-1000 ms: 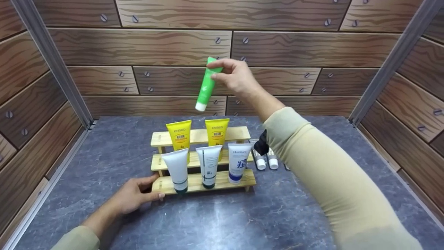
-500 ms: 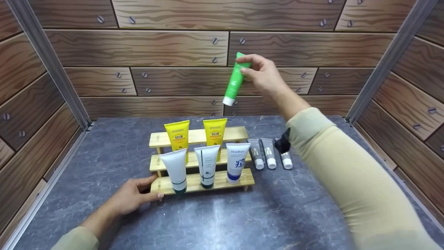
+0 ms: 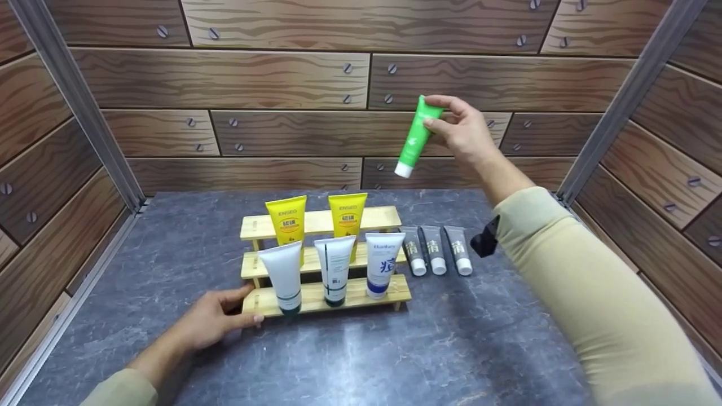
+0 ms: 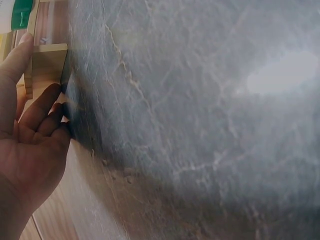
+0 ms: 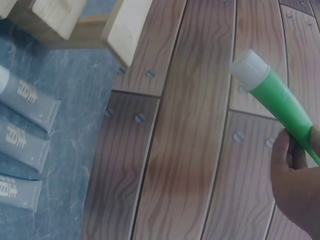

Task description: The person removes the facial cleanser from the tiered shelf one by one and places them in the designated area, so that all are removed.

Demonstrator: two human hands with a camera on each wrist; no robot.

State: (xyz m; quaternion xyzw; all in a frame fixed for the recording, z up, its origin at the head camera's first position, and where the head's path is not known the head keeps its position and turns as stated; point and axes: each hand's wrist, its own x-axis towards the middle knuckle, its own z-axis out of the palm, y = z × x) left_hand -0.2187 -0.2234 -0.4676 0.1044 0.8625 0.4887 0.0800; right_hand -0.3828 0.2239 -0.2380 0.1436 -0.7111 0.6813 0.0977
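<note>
My right hand pinches a green tube by its flat end, high above the table, its white cap hanging down and to the left. In the right wrist view the thumb and fingers grip the same green tube. My left hand holds the left end of a three-step wooden rack at its lowest step, thumb in front and fingers behind. Two yellow tubes stand on the middle step. On the lowest step stand two white-and-green tubes and a white-and-blue tube.
Several things surround the rack on the grey marbled table. Three grey tubes with white caps lie side by side right of it. Wood-patterned walls enclose the back and both sides. A small black device sits at the right cuff.
My right hand has carried the green tube to the right, away from above the rack, uncovering the grey tubes. My left hand stays at the rack's left end.
</note>
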